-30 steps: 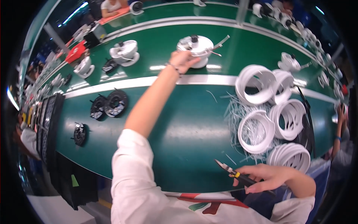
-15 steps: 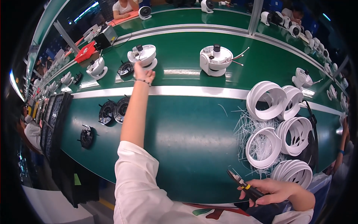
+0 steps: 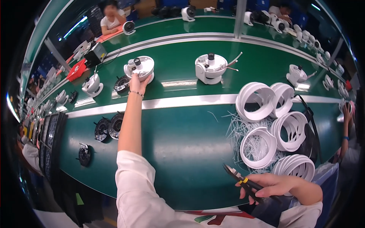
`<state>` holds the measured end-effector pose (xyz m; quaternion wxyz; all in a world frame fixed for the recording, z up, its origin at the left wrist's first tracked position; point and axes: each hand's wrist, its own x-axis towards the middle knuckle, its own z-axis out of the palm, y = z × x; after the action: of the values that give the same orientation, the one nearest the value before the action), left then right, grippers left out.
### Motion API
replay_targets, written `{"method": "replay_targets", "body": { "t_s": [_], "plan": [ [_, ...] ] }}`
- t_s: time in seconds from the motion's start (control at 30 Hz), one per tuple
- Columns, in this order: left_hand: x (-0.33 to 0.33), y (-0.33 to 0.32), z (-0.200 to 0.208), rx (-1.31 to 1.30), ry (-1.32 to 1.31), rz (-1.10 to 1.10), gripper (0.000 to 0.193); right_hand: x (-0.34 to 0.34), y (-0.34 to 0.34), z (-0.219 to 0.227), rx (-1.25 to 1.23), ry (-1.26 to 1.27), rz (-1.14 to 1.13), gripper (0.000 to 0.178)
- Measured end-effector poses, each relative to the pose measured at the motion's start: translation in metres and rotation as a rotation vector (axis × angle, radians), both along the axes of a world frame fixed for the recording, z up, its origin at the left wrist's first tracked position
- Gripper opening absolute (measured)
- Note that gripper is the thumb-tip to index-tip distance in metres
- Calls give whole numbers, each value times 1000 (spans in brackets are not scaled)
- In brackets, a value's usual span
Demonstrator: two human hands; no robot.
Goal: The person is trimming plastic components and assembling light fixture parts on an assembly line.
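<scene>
With my left arm stretched across the bench, my left hand (image 3: 138, 83) grips the near underside of a white bowl-shaped fan housing (image 3: 149, 65) on a round foot. Black and clear parts stand inside the bowl; some of my fingers are hidden beneath it. A round black motor part (image 3: 121, 84) lies just left of this housing. Low on the right, my right hand (image 3: 272, 186) is closed around cutting pliers (image 3: 249, 183) with black and yellow handles. Their jaws point up and left, away from any part.
White ring shells (image 3: 258, 148) and scattered clipped plastic strips (image 3: 237, 131) cover the bench's right side. More black motor parts (image 3: 102, 129) lie left of my forearm. Another white housing (image 3: 211, 68) with wires stands farther right. Black stacked trays (image 3: 51, 140) border the left; a co-worker's arm (image 3: 346, 125) shows far right.
My left hand has gone from an open, upturned palm by the housing to a grip on it. The housing appears turned. My whole view has shifted; the right hand keeps the pliers.
</scene>
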<state>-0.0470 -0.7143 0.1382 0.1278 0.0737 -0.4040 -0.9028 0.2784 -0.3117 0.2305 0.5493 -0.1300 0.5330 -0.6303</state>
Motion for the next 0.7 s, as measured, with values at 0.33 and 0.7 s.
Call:
{"method": "replay_targets", "body": {
  "t_s": [0.33,0.7],
  "plan": [
    [136,152,49,-374,332,-174,44,-12,-3,9,-67,12,-305,44],
    [202,222,23,-617,508,-239,53,-20,-6,10,23,112,-458,38]
  ]
}}
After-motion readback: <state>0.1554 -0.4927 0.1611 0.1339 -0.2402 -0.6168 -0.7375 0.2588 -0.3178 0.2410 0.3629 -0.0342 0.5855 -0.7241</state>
